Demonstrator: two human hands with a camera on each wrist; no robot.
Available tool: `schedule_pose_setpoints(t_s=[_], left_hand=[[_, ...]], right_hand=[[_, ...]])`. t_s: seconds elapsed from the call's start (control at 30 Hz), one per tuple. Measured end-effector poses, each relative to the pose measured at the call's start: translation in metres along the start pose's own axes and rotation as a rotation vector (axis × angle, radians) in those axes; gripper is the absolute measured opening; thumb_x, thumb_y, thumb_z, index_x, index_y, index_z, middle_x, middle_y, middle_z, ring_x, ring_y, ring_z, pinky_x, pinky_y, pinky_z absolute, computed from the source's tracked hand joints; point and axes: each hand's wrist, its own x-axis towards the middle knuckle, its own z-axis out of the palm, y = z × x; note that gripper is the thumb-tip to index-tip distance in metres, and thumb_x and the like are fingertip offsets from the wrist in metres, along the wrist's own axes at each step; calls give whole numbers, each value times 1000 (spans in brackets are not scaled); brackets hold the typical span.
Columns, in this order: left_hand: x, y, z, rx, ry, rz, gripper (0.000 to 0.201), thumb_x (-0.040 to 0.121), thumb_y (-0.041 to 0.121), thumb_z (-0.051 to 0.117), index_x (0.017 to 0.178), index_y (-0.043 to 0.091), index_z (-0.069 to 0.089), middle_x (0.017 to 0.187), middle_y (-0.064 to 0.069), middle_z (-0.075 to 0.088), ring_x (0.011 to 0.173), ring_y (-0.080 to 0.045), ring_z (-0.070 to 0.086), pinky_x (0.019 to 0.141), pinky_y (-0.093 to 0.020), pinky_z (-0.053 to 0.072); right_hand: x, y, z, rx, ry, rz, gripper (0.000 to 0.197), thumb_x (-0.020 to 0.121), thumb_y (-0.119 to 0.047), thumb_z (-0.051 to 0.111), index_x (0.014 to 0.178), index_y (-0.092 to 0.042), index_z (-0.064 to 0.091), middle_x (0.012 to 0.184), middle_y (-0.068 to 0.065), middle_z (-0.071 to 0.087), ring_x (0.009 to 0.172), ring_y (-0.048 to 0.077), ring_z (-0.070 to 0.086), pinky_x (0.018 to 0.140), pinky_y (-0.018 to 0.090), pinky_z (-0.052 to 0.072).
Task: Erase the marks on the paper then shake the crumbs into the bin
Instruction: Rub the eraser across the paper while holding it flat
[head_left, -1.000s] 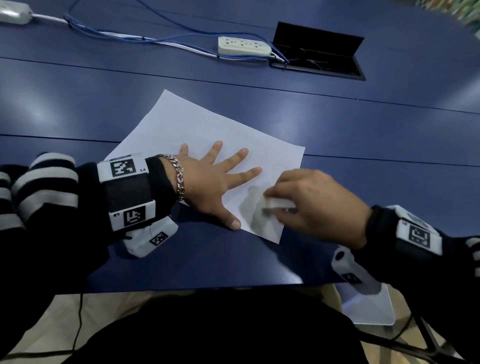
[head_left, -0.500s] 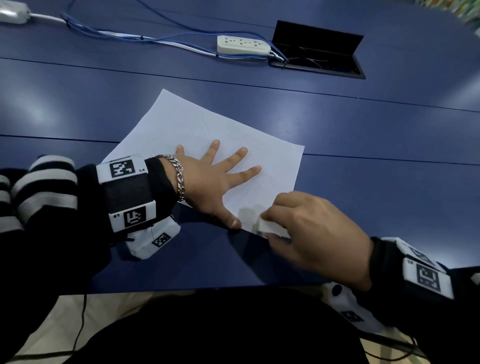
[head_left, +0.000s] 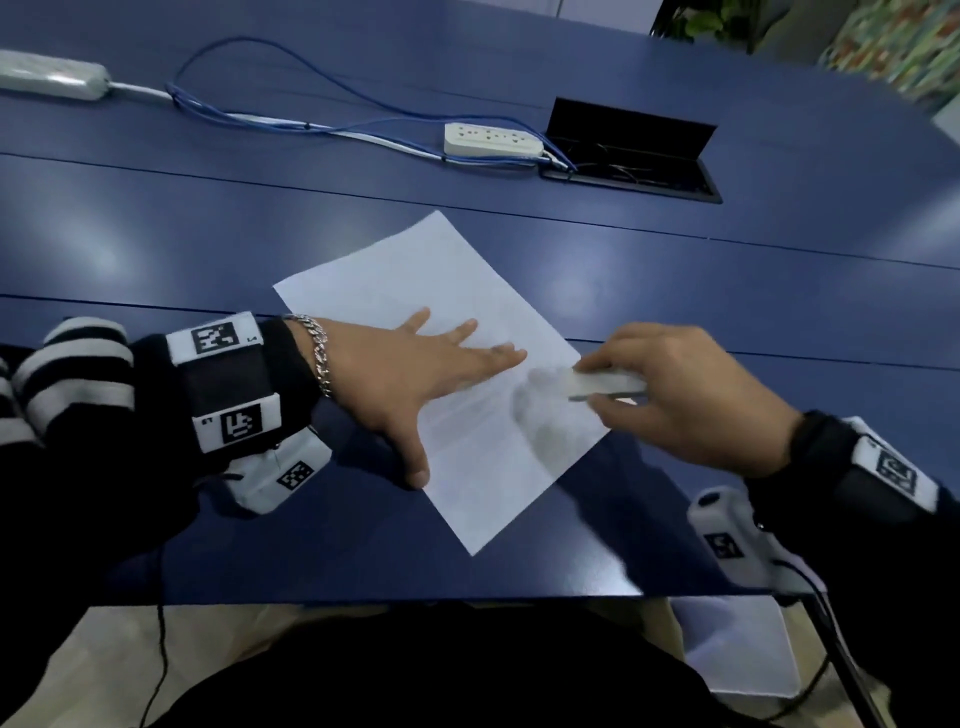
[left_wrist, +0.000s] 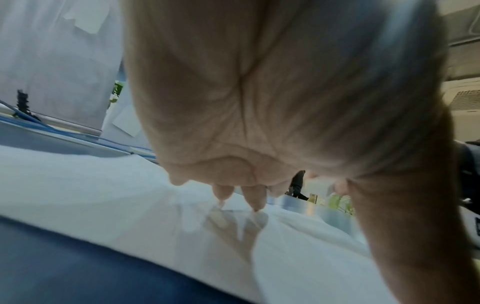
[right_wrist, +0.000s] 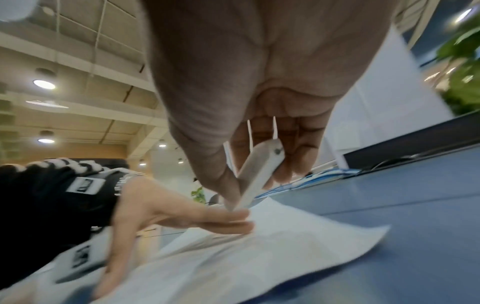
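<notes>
A white sheet of paper (head_left: 415, 291) lies at an angle on the blue table (head_left: 727, 322). My left hand (head_left: 415, 374) presses flat on it with straight, spread fingers; the left wrist view shows its fingertips (left_wrist: 255, 198) touching the paper (left_wrist: 103, 195). My right hand (head_left: 675, 395) pinches a white eraser (head_left: 605, 384) between thumb and fingers, a little above the paper's right edge. In the right wrist view the eraser (right_wrist: 259, 170) hangs clear of the paper (right_wrist: 259, 257), near the left hand (right_wrist: 176, 211). No marks on the paper are plain to see.
A white power strip (head_left: 491, 139) with blue cables (head_left: 291, 122) and an open black cable hatch (head_left: 628, 156) lie at the far side of the table. A second strip (head_left: 52, 80) sits far left. A pale bin-like thing (head_left: 737, 654) shows below the table's near right edge.
The paper has turned clockwise under my left hand. My right hand with the eraser has risen from the near corner to the paper's right edge. The head view has shifted.
</notes>
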Motion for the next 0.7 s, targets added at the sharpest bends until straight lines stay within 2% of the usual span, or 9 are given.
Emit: schedule_pose_setpoints(t_s=[0.07,0.17,0.2,0.27,0.4,0.5,0.6,0.63,0.7], left_hand=[[-10,-8,0,-47,100,-36,140,68,78,81,161,46,-20,172,19,-18,157,-9,-23,126,-46,-17],[-21,-11,13,2,163,-288,138,63,97,57,165,35,-12,175,-5,-8,161,-23,-5,131,-46,5],[-23,-11,18,35,160,-348,140,62,100,53,166,31,-9,174,-8,-5,161,-27,0,130,-48,9],[-24,-11,25,55,136,-376,139,65,98,55,166,27,-9,173,-6,-9,161,-26,-3,130,-51,7],[-26,-11,30,46,105,-297,137,69,96,56,166,29,-14,173,-2,-17,161,-20,-13,130,-47,-5],[-29,-4,31,74,99,-243,131,71,96,54,166,32,-9,173,0,-15,161,-20,-10,130,-44,-5],[-25,-2,29,68,179,-247,132,68,97,55,167,31,-2,173,-1,-9,160,-22,-5,128,-39,-1],[-22,-2,28,62,186,-257,136,65,99,54,166,31,-5,174,-1,-13,161,-23,-8,130,-43,-2],[-15,-2,27,56,144,-273,143,59,102,53,163,36,-19,171,4,-28,160,-26,-18,130,-52,-4]], right_hand=[[-1,7,5,-55,-81,16,26,87,-39,68,112,-30,73,101,-14,66,91,11,63,83,32,52],[-11,5,13,-88,-136,37,29,87,-47,59,109,-33,71,99,-17,64,90,9,62,81,36,55],[-15,3,14,-79,-137,37,28,87,-46,59,108,-32,71,98,-18,64,88,8,62,80,37,55],[-22,-1,17,-47,-141,17,27,86,-45,60,107,-32,72,98,-18,64,88,6,63,79,35,55],[-36,-15,16,-23,-240,-28,25,87,-46,64,109,-35,71,103,-23,62,92,1,62,82,27,54],[-40,-22,8,-39,-341,-56,27,86,-47,63,111,-38,69,106,-24,61,93,-1,59,81,23,52],[-27,-27,5,3,-285,-64,26,88,-45,68,114,-38,71,106,-22,61,90,-2,57,79,12,43],[-20,-30,7,17,-248,-67,27,89,-45,69,115,-38,71,107,-21,61,91,-1,57,80,13,43],[-4,-38,13,18,-209,-85,30,91,-43,68,119,-35,70,108,-17,63,96,4,60,85,23,48]])
